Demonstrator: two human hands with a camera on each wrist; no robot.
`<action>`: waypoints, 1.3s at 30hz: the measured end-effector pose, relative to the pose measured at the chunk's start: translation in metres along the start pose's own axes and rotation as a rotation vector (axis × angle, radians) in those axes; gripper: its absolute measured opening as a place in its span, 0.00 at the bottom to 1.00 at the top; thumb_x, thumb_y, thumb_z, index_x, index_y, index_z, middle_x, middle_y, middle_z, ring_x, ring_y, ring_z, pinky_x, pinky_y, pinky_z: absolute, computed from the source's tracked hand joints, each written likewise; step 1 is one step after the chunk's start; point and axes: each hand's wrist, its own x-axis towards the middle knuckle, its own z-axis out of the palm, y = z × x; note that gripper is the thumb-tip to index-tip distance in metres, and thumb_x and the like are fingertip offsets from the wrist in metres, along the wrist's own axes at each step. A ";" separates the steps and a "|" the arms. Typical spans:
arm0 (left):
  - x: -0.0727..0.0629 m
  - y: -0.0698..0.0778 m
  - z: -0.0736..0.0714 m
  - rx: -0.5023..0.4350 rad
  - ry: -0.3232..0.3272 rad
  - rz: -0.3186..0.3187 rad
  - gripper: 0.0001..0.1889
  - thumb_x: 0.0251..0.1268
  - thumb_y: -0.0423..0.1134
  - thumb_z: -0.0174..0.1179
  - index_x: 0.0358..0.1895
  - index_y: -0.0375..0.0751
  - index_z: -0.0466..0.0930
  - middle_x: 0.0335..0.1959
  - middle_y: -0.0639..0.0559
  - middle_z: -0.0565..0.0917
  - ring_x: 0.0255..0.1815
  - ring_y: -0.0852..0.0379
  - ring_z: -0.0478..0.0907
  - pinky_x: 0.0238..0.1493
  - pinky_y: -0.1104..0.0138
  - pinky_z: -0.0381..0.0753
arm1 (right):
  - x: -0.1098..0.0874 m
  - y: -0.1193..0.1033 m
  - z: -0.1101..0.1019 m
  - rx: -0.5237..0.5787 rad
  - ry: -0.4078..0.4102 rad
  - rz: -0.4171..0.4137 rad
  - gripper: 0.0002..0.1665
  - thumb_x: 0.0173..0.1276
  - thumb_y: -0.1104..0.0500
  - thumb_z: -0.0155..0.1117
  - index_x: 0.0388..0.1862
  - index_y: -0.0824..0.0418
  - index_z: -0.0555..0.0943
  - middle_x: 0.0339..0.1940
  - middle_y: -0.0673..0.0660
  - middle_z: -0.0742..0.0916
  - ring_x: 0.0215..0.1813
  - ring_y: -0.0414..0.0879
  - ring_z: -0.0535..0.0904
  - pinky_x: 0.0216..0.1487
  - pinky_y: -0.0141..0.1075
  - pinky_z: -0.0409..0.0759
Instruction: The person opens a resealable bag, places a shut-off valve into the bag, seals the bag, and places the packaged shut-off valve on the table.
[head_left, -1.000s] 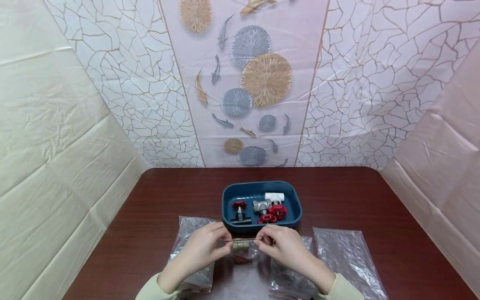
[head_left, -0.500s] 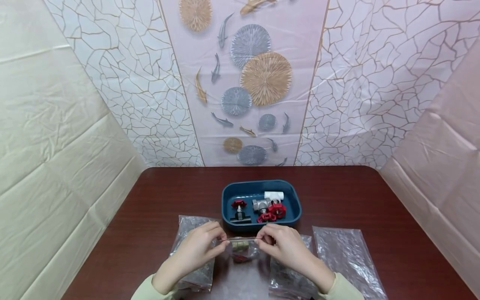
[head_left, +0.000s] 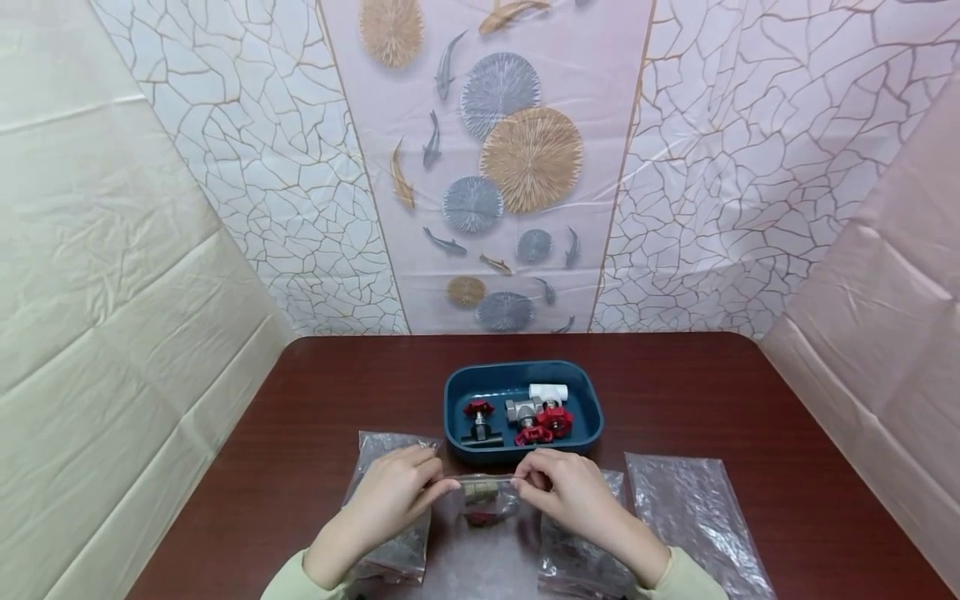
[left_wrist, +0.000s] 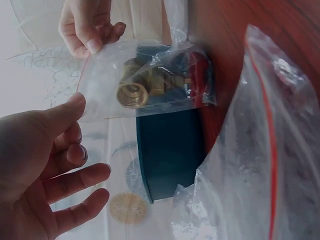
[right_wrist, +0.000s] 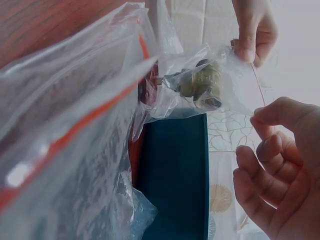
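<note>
Between my hands stands a small clear zip bag [head_left: 506, 500] with a brass valve [left_wrist: 134, 94] inside, its red handwheel [left_wrist: 198, 75] down at the bottom. My left hand [head_left: 393, 492] pinches one top corner of the bag between thumb and index finger. At the opposite corner, my right hand [head_left: 573, 498] pinches the same edge, as the right wrist view also shows. The bag's red-lined mouth is stretched straight between the two pinches. The other fingers of the left hand [left_wrist: 30, 160] are spread loosely away from the plastic.
Just behind the bag sits a blue tray [head_left: 449, 408] with several valves, including a black one [head_left: 481, 427] with a red handwheel and a white fitting [head_left: 549, 392]. Larger clear bags lie left [head_left: 397, 533], right [head_left: 581, 554] and far right [head_left: 697, 517] on the brown table [head_left: 247, 500].
My left hand has slid left along the bag's top edge, so more of that edge shows between the hands. The right hand has stayed in place; the tray is unchanged.
</note>
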 end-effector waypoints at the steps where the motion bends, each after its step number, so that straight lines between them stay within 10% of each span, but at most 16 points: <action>1: 0.000 0.000 0.000 -0.001 0.000 -0.006 0.16 0.66 0.50 0.67 0.23 0.53 0.73 0.22 0.65 0.68 0.23 0.67 0.64 0.25 0.72 0.68 | 0.000 0.000 0.000 0.000 -0.001 0.002 0.09 0.63 0.57 0.71 0.29 0.43 0.80 0.20 0.33 0.68 0.23 0.29 0.64 0.25 0.27 0.63; 15: -0.001 0.007 0.008 -0.146 -0.034 0.080 0.07 0.64 0.47 0.70 0.41 0.53 0.84 0.38 0.64 0.79 0.35 0.68 0.75 0.35 0.71 0.77 | -0.008 0.003 -0.001 0.188 -0.173 0.033 0.05 0.68 0.57 0.69 0.34 0.45 0.82 0.27 0.36 0.79 0.30 0.30 0.74 0.32 0.30 0.75; 28: -0.003 0.014 0.026 -0.322 -0.126 -0.153 0.18 0.59 0.41 0.74 0.51 0.46 0.80 0.39 0.61 0.76 0.33 0.67 0.75 0.33 0.71 0.77 | -0.011 0.006 0.032 0.358 -0.399 0.076 0.15 0.67 0.56 0.72 0.47 0.56 0.77 0.34 0.45 0.89 0.33 0.31 0.82 0.36 0.29 0.81; 39: 0.002 0.012 0.038 -0.310 -0.119 -0.161 0.17 0.56 0.33 0.73 0.48 0.46 0.80 0.39 0.58 0.75 0.33 0.64 0.74 0.34 0.69 0.78 | -0.005 0.003 0.040 0.360 -0.399 0.193 0.18 0.69 0.55 0.70 0.54 0.58 0.78 0.39 0.51 0.89 0.38 0.37 0.85 0.36 0.32 0.81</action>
